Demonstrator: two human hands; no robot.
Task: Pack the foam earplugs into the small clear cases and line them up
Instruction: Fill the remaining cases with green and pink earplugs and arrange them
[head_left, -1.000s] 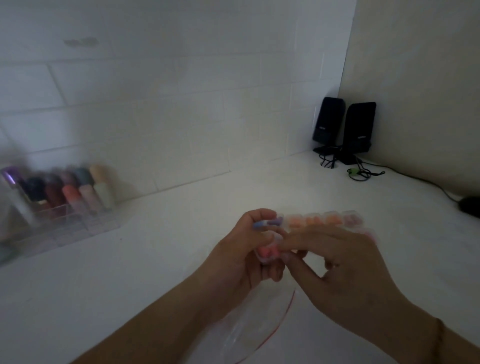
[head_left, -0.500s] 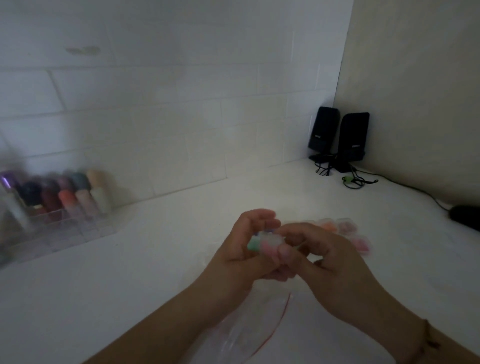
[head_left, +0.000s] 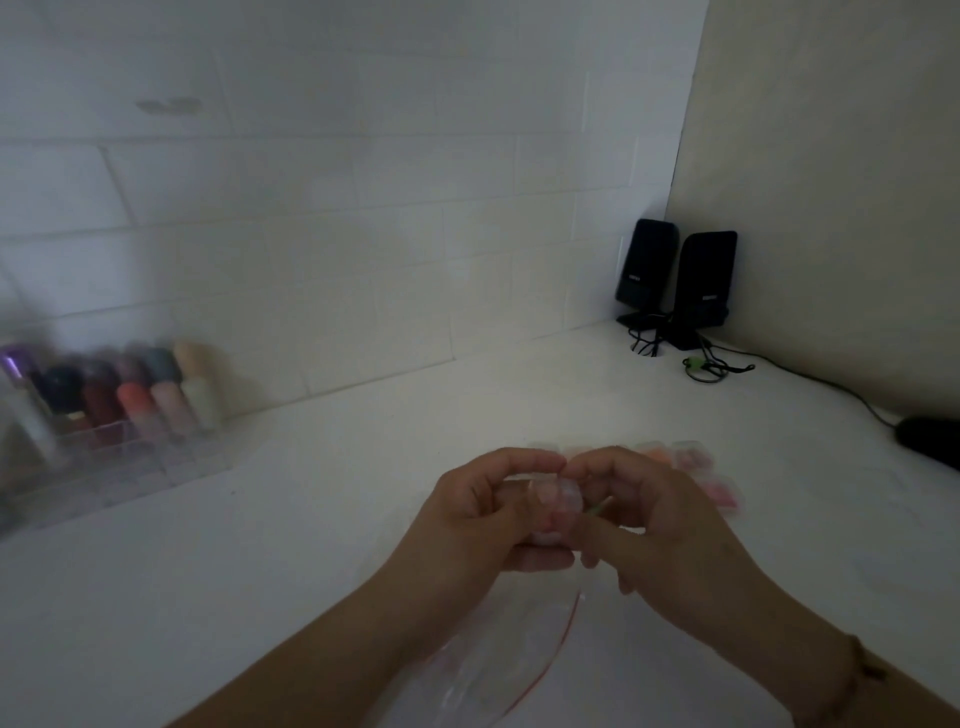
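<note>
Both hands meet over the middle of the white counter and pinch one small clear case (head_left: 557, 500) between them. My left hand (head_left: 480, 512) grips its left side, my right hand (head_left: 657, 512) its right side, thumbs touching on top. Pale pink foam shows dimly inside the case; a thin green sliver sticks out by my right fingers. Behind my right hand lies a row of small clear cases (head_left: 691, 460) with orange and pink earplugs, partly hidden.
A clear zip bag with a red seal line (head_left: 524, 670) lies under my wrists. A clear organiser of coloured bottles (head_left: 111, 415) stands at the left wall. Two black speakers (head_left: 675, 286) with cables fill the back corner; a dark object (head_left: 930, 441) sits far right.
My hands have closed tighter around the case and turned it; the earlier visible green and pink earplugs are now mostly covered. The camera view shifted slightly.
</note>
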